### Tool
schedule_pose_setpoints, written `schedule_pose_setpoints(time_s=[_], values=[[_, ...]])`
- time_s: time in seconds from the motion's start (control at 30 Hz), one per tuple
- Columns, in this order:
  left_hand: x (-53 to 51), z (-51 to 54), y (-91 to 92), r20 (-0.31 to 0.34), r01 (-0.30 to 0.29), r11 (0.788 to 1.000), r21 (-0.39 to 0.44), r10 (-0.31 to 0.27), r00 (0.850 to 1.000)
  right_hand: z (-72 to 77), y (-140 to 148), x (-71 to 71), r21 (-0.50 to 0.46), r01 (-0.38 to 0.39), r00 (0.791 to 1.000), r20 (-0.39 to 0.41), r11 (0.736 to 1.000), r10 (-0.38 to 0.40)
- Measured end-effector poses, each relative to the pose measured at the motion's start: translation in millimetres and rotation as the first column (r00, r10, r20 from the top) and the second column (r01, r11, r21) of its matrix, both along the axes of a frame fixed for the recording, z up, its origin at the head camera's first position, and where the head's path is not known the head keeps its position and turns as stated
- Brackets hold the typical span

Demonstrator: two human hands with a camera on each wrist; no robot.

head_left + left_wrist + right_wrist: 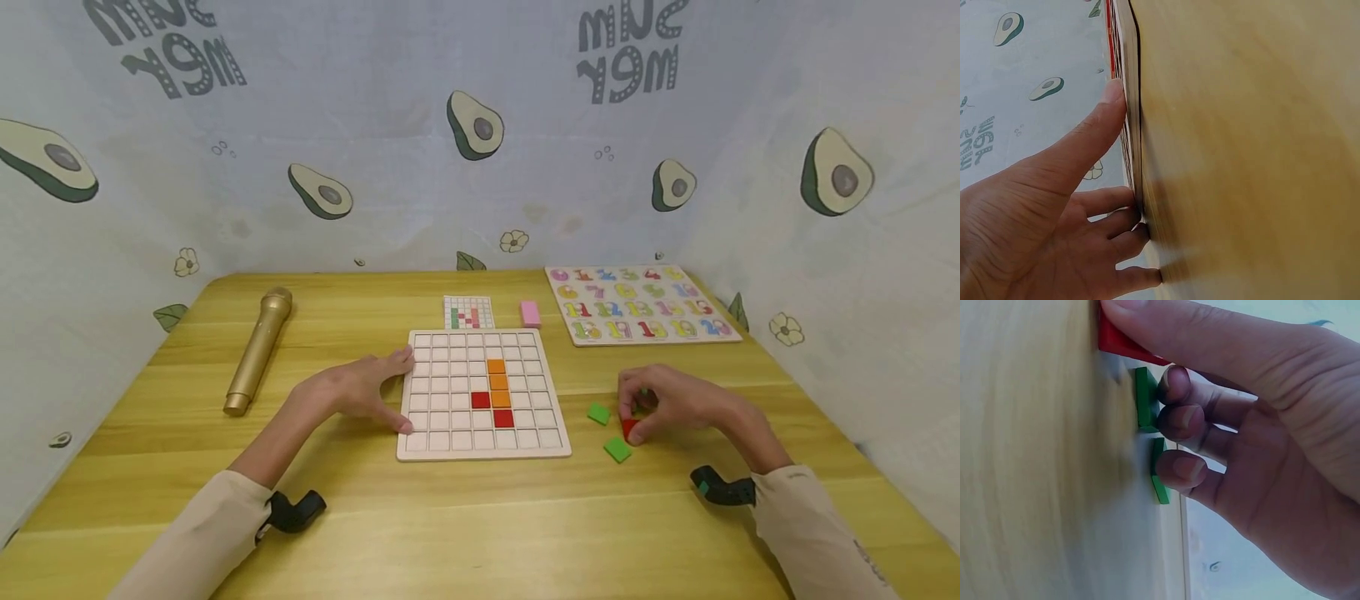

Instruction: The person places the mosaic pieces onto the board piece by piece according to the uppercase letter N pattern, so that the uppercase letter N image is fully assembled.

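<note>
Right grip (pixel 671 400) is clamped on a red tile (pixel 1116 340), held between thumb and fingers low over the worktop (pixel 480 525), to the right of the grid board (pixel 442 417). Glossy and plain red, the tile is small, flat and straight-edged, partly covered by the thumb. Two green tiles (pixel 617 450) of similar shape lie near it, and a little more green shows among the fingers.

Left grip (pixel 356 387) has thumb and fingers apart, their tips touching the board's left edge. That board is pale and flat, ruled into square cells. Three orange tiles (pixel 498 382) fill neighbouring cells in one column; one red piece (pixel 480 400) sits just left of the lowest orange, and another directly below that orange.

Behind the board lies a small card (pixel 468 312) printed with a coloured grid, with a pink block (pixel 530 314) to its right. Farther right is a number board (pixel 637 304) with colourful numerals; a gold microphone (pixel 258 350) lies well to the left.
</note>
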State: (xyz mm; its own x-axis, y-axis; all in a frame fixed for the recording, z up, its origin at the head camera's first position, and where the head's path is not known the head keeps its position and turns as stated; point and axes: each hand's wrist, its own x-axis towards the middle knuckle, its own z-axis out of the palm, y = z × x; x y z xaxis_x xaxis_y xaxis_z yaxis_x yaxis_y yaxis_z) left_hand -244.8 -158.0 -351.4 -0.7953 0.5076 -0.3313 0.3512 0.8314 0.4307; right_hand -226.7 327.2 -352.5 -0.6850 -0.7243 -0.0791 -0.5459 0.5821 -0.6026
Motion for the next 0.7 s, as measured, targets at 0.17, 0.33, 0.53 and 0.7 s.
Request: schedule_pose_setpoints(time_s=[0.17,0.33,0.53,0.7], values=[[0.7,0.8,-0.2,0.001,0.001,1.0,0.003,-0.001,1.0,1.1,-3.8,0.8,-0.029,-0.01,1.0,-0.013,1.0,0.009],[1.3,1.1,-1.0,0.007,-0.008,1.0,0.002,0.008,1.0,-1.4,-3.8,-2.9,-0.059,-0.004,1.0,-0.009,0.998,0.003],[2.0,-0.6,-1.9,0.004,0.0,1.0,0.004,0.0,1.0,-0.1,-4.1,-6.7,-0.032,0.049,0.999,0.016,0.998,-0.049],[0.4,-0.4,-1.0,0.005,0.002,1.0,-0.004,-0.002,1.0,5.5,-8.3,-8.4,0.014,0.11,0.994,0.001,0.994,-0.11]])
